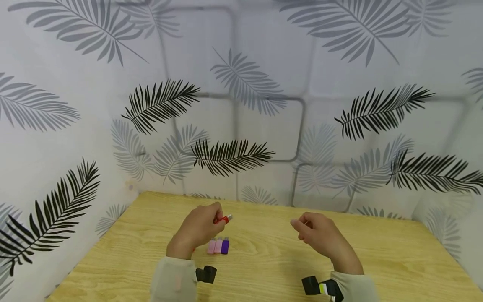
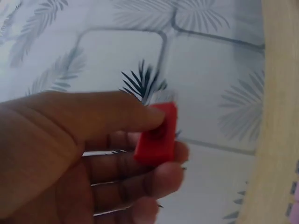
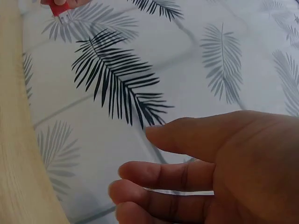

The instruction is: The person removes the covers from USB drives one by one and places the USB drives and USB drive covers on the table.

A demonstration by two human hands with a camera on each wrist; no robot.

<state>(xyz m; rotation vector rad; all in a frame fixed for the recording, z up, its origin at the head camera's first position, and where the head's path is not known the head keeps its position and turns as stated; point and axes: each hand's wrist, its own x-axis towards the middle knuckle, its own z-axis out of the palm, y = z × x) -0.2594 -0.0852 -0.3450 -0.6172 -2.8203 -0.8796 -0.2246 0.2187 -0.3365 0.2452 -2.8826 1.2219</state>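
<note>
My left hand (image 1: 199, 228) pinches a red USB flash drive (image 1: 225, 220) between thumb and fingers, above the table. In the left wrist view the thumb lies on the red case, and the pale metal plug (image 2: 162, 96) points up, away from the palm. The right hand (image 1: 323, 235) is raised over the right part of the table and holds nothing. Its fingers are loosely bent, with the thumb apart from them in the right wrist view. Below the left hand lie two pink flash drives (image 1: 214, 246) and a purple flash drive (image 1: 225, 246), side by side in a row.
The wooden table (image 1: 260, 251) ends at a pale leaf-patterned backdrop (image 1: 264, 180) behind and at the sides. A small red bit (image 1: 194, 249) shows beside the left wrist, mostly hidden. Black wrist cameras (image 1: 206, 274) sit by both sleeves.
</note>
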